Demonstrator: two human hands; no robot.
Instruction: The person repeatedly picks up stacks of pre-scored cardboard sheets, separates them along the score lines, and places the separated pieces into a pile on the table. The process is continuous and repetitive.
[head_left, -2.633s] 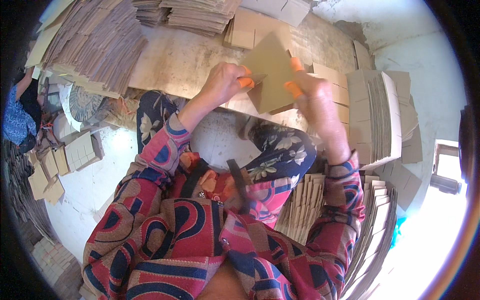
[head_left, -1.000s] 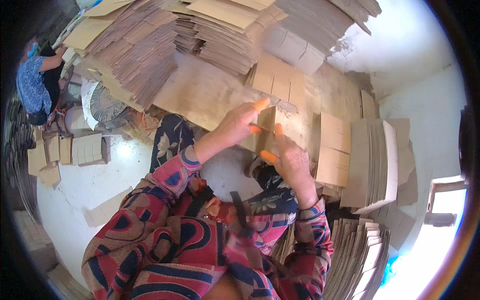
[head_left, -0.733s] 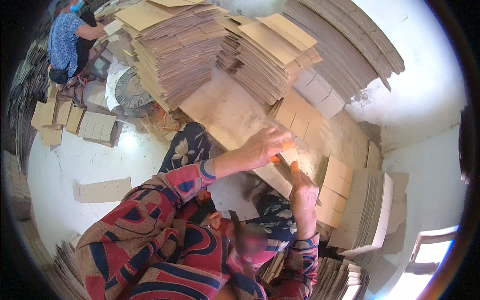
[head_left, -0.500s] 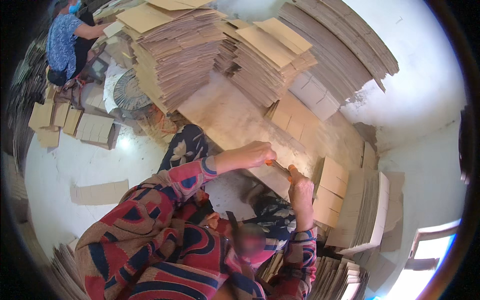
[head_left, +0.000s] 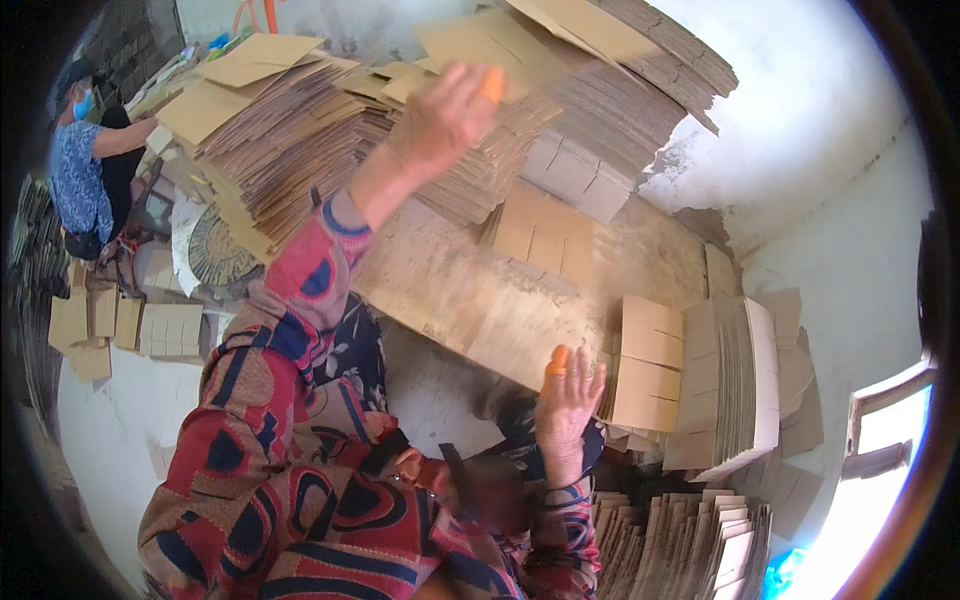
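Note:
My left hand [head_left: 440, 125] reaches far forward and is smeared by motion. Its fingers look bent, and an orange cover caps the thumb. Just beyond it, a blurred cardboard sheet [head_left: 505, 50] overlaps the hand in view; I cannot tell whether the fingers grip it. Below the hand rises a stack of flat cardboard [head_left: 505, 135]. My right hand [head_left: 568, 405] is raised near the edge of the wooden board [head_left: 500, 325], with fingers stretched out and an orange cover on the thumb. Nothing shows in it.
Tall cardboard stacks [head_left: 280, 140] stand at the far left. Slotted cardboard pieces [head_left: 648, 365] lean at the right beside a thick upright bundle [head_left: 735, 385]. More cardboard [head_left: 690, 540] stands at the lower right. A person in a blue patterned shirt [head_left: 85, 190] sits at far left.
Earlier my hands were close together with a thin, flat piece between them. Now they are apart: the left has swung forward over the stack, the right has lowered slightly. The view has shifted.

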